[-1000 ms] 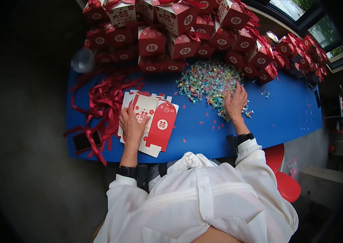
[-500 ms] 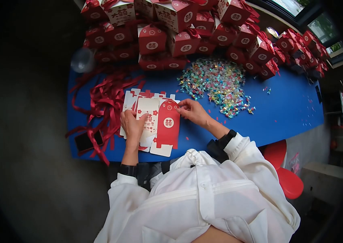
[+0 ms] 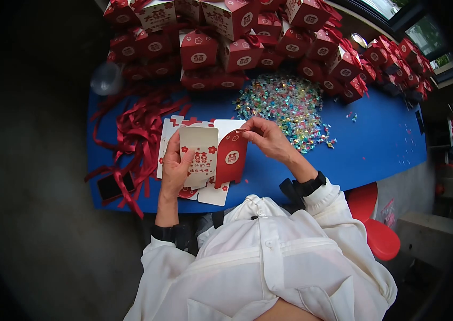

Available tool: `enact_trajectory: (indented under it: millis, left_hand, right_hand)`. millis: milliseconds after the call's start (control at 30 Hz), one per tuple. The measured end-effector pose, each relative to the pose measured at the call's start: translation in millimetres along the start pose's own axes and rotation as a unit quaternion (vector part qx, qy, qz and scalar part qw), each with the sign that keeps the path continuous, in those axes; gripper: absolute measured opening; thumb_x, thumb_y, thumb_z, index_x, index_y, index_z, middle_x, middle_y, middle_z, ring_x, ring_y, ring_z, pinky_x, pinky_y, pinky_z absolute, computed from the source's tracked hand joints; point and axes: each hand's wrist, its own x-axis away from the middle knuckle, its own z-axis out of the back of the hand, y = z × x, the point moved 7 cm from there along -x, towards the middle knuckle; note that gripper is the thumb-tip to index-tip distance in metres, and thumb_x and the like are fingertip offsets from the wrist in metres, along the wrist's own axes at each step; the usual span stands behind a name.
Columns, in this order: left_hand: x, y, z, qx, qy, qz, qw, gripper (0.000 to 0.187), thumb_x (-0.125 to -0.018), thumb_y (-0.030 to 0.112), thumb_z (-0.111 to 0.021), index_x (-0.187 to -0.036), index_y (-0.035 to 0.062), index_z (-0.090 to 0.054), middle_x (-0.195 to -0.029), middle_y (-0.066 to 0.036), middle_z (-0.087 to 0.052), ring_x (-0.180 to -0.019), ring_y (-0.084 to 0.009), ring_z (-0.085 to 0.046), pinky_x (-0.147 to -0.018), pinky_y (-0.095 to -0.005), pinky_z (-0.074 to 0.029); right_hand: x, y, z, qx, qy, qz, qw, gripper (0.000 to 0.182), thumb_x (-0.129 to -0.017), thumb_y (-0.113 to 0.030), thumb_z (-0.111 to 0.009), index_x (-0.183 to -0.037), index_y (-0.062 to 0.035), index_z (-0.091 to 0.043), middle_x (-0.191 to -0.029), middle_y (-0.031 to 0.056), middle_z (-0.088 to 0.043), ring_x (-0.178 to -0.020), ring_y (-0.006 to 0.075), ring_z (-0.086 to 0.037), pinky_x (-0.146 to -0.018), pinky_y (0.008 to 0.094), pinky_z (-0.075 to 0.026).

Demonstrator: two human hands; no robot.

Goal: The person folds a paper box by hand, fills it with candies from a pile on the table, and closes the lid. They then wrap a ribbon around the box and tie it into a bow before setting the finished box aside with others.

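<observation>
Between my hands is a flat red-and-white candy box [image 3: 201, 156], lifted a little off the pile and partly unfolded. My left hand [image 3: 174, 165] is closed on its white left side, thumb over the printed front. At the top right, my right hand [image 3: 267, 138] pinches the rounded tip of its red panel, which bears a white circle. Beneath lie several more flat box blanks [image 3: 213, 194], partly hidden by the held one.
Red ribbons [image 3: 138, 134] lie tangled at left over a dark phone [image 3: 115, 186]. Wrapped candies [image 3: 285, 107] are heaped behind my right hand. Finished boxes [image 3: 198, 51] are stacked along the back of the blue table [image 3: 312, 174]. A red stool [image 3: 382, 238] stands at right.
Both hands have raised the top box blank off the pile. Its red panel now angles away from the white one, and my right hand has moved up and right with the tip.
</observation>
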Motion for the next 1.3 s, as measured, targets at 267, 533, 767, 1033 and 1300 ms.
enact_trajectory:
  millis: [267, 533, 767, 1033, 1300]
  left_hand:
    - [4.9, 6.2, -10.1, -0.014, -0.048, -0.078, 0.996, 0.049, -0.096, 0.01, -0.052, -0.142, 0.0079, -0.036, -0.133, -0.007, -0.051, -0.117, -0.015, -0.05, -0.102, -0.0288, -0.036]
    - [-4.0, 33.6, -38.4, -0.225, -0.024, -0.192, 0.955, 0.069, -0.091, 0.027, -0.061, -0.147, 0.0105, -0.024, -0.139, -0.015, -0.039, -0.123, -0.0245, -0.045, -0.102, -0.0353, -0.038]
    - [-2.2, 21.9, -69.5, -0.216, -0.111, -0.041, 0.969, 0.079, -0.086, 0.02, -0.066, -0.147, 0.0059, -0.018, -0.136, -0.017, -0.041, -0.116, -0.0226, -0.052, -0.096, -0.0327, -0.044]
    - [-6.0, -23.4, -46.0, 0.217, 0.049, 0.165, 0.961, 0.037, -0.097, 0.005, -0.041, -0.134, 0.0016, -0.036, -0.122, -0.018, -0.055, -0.104, -0.0223, -0.062, -0.087, -0.0353, -0.054]
    - [5.9, -35.0, -72.6, 0.151, -0.016, 0.214, 0.965, 0.049, -0.1, 0.032, -0.04, -0.14, 0.0047, -0.031, -0.117, -0.016, -0.057, -0.096, -0.0197, -0.064, -0.08, -0.0309, -0.056]
  right_hand:
    - [16.7, -56.2, 5.8, 0.052, -0.039, 0.091, 0.994, 0.011, -0.09, -0.007, -0.06, -0.098, -0.001, -0.057, -0.083, 0.0048, -0.063, -0.077, 0.0088, -0.058, -0.069, 0.0243, -0.049]
    - [25.0, -65.5, 13.3, 0.058, 0.007, 0.045, 0.997, 0.012, -0.087, -0.011, -0.065, -0.094, -0.0005, -0.064, -0.081, 0.0052, -0.067, -0.078, 0.0102, -0.063, -0.07, 0.0252, -0.051]
    - [-1.0, -28.1, 47.9, -0.01, 0.094, -0.008, 0.995, 0.042, -0.086, -0.024, -0.069, -0.119, -0.0027, -0.055, -0.09, 0.0108, -0.066, -0.078, 0.011, -0.062, -0.068, 0.0255, -0.05]
    - [42.4, -44.0, 32.4, 0.249, -0.048, 0.167, 0.953, 0.096, -0.061, -0.047, -0.084, -0.141, -0.0198, -0.038, -0.143, 0.0221, -0.024, -0.136, 0.04, -0.023, -0.107, 0.0483, -0.034]
    - [53.4, -54.1, 54.8, 0.163, 0.105, 0.209, 0.959, 0.014, -0.085, -0.013, -0.067, -0.096, -0.0055, -0.069, -0.109, 0.0114, -0.06, -0.096, 0.021, -0.061, -0.08, 0.0304, -0.05]
